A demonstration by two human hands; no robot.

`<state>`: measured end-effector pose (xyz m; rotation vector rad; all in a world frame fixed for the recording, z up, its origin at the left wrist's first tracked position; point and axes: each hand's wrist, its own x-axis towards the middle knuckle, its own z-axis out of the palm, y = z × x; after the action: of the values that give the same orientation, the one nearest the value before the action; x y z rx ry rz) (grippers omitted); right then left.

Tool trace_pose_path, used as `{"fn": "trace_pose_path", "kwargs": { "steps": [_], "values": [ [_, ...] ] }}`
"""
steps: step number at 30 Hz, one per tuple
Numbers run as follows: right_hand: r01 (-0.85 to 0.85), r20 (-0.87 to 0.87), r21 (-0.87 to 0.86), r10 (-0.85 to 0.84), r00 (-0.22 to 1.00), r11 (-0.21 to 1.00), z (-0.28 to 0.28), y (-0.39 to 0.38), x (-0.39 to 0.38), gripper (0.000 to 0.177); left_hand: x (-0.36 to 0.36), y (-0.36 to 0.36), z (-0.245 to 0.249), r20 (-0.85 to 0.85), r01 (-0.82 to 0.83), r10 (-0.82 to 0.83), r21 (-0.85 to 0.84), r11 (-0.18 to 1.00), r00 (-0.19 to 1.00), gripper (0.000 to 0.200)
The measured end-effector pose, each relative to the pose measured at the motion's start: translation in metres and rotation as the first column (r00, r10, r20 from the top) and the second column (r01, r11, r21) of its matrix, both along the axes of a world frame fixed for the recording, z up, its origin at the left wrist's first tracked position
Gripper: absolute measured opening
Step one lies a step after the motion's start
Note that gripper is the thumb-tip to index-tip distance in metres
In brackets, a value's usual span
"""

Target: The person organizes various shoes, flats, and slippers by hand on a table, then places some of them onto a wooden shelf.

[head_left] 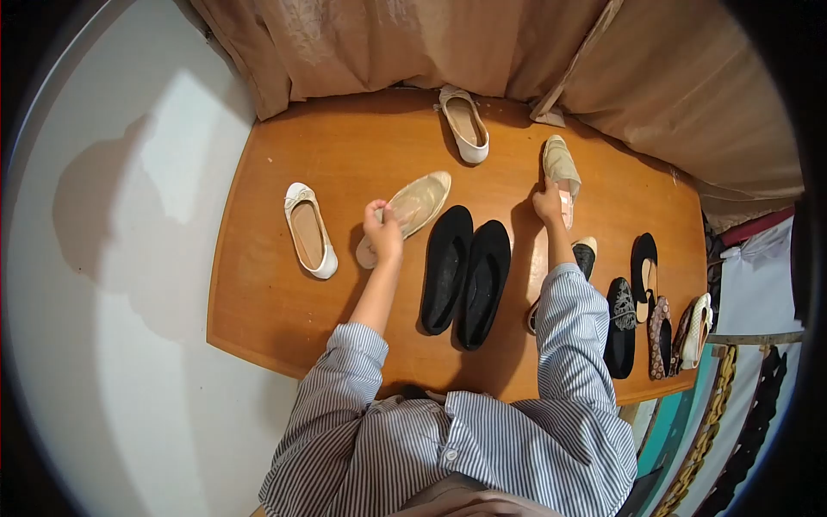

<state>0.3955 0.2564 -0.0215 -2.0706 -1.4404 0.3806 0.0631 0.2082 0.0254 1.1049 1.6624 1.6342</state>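
Observation:
My left hand [383,231] is closed on a beige shoe [419,203], which tilts up to the right over the wooden table, left of a pair of black flats. The other beige shoe [560,162] is in my right hand [550,203], its toe pointing to the curtain and its pale insole showing beside my fingers. Between my two arms lie the black flats, the left one [447,267] and the right one [484,284], side by side. Left of my left hand is a white ballet flat [307,231] with a bow; another white flat [464,125] lies near the curtain.
The wooden table [258,302] meets a white wall on the left and a brown curtain [413,43] at the back. At the right lie a black patterned shoe [620,332], a black flat [643,263], a dotted shoe [660,336] and a cream shoe [696,332].

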Motion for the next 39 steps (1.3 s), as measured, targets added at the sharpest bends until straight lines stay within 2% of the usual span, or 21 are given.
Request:
{"fn": "trace_pose_path", "kwargs": {
  "steps": [1,3,5,9,10,13,15,17,19,20,22,23,25,27,29,31,32,33,36,38,39],
  "values": [
    [-0.001,0.001,0.000,0.001,1.000,1.000,0.003,-0.003,-0.006,0.056,0.010,0.010,-0.002,0.074,-0.003,0.004,-0.008,1.000,0.997,0.010],
    [0.031,-0.251,0.080,-0.010,0.968,0.996,0.008,-0.013,-0.022,0.056,0.027,0.024,-0.008,0.149,0.004,-0.001,-0.021,1.000,0.989,0.012],
    [0.004,-0.082,0.157,0.009,0.997,0.988,-0.014,-0.016,-0.032,0.057,0.043,0.034,-0.012,0.256,0.062,-0.055,-0.020,0.998,0.965,0.017],
    [0.006,-0.013,0.251,-0.003,1.000,0.968,-0.013,-0.038,-0.082,0.051,0.072,0.026,0.017,0.511,0.246,-0.167,-0.090,0.965,0.843,0.038],
    [0.025,-0.054,0.201,-0.015,0.998,0.979,-0.006,-0.045,-0.097,0.049,0.073,0.037,-0.016,0.464,0.316,-0.249,-0.071,0.946,0.850,0.048],
    [0.044,-0.136,0.046,-0.037,0.990,0.998,0.017,-0.068,-0.135,0.041,0.078,0.024,-0.001,0.398,0.361,-0.328,-0.008,0.932,0.857,0.057],
    [0.065,-0.131,0.103,-0.051,0.990,0.993,0.031,-0.085,-0.150,0.035,0.069,0.016,-0.002,0.319,0.373,-0.357,0.012,0.928,0.878,0.058],
    [-0.056,-0.180,-0.008,0.053,0.982,0.998,0.036,-0.096,-0.156,0.040,0.056,0.009,-0.016,0.239,0.382,-0.379,0.035,0.923,0.894,0.059],
    [-0.125,-0.243,-0.051,0.110,0.964,0.991,0.021,-0.103,-0.166,0.053,0.043,0.002,-0.036,0.095,0.484,-0.478,-0.069,0.872,0.873,0.057],
    [-0.170,-0.254,-0.076,0.145,0.956,0.983,0.023,-0.109,-0.173,0.053,0.042,-0.004,-0.041,0.214,0.512,-0.498,-0.010,0.859,0.840,0.053],
    [-0.239,-0.215,-0.146,0.205,0.955,0.960,0.026,-0.118,-0.185,0.054,0.036,-0.016,-0.051,0.114,0.514,-0.507,-0.039,0.857,0.854,0.053],
    [-0.241,-0.214,-0.142,0.208,0.954,0.960,0.028,-0.118,-0.189,0.054,0.033,-0.017,-0.055,0.014,0.512,-0.512,-0.069,0.856,0.859,0.054],
    [-0.292,0.011,-0.019,0.292,0.956,0.956,0.034,-0.115,-0.194,0.055,0.027,-0.007,-0.044,0.024,0.488,-0.491,-0.171,0.856,0.871,0.048],
    [-0.307,-0.042,0.002,0.306,0.951,0.952,0.041,-0.097,-0.193,0.050,0.023,0.008,-0.028,0.045,0.437,-0.455,-0.375,0.817,0.889,0.041],
    [-0.432,-0.249,0.093,0.441,0.862,0.897,0.044,-0.083,-0.187,0.045,0.031,0.012,0.014,0.022,0.447,-0.470,-0.351,0.823,0.882,0.051],
    [-0.424,-0.281,0.080,0.429,0.859,0.902,0.044,-0.087,-0.182,0.040,0.037,0.025,0.025,-0.383,0.299,-0.694,-0.699,0.649,0.610,0.077],
    [-0.429,-0.294,0.113,0.443,0.847,0.896,0.051,-0.101,-0.179,0.038,0.038,0.036,0.003,-0.376,0.309,-0.736,-0.731,0.609,0.563,0.094],
    [-0.432,-0.307,0.144,0.455,0.836,0.890,0.064,-0.119,-0.179,0.037,0.040,0.035,0.001,-0.369,0.321,-0.750,-0.735,0.597,0.549,0.094],
    [-0.217,-0.077,0.094,0.224,0.971,0.972,0.090,-0.207,-0.180,0.026,0.049,0.027,0.004,-0.322,0.292,-0.858,-0.843,0.452,0.400,0.119],
    [-0.151,-0.033,-0.207,0.148,0.989,0.967,0.096,-0.255,-0.192,0.036,0.058,0.017,0.013,-0.459,0.218,-0.732,-0.752,0.622,0.504,0.100],
    [-0.133,-0.032,-0.214,0.129,0.991,0.968,0.089,-0.267,-0.196,0.036,0.062,0.017,0.012,-0.497,0.183,-0.647,-0.694,0.697,0.579,0.088]
  ]
}}
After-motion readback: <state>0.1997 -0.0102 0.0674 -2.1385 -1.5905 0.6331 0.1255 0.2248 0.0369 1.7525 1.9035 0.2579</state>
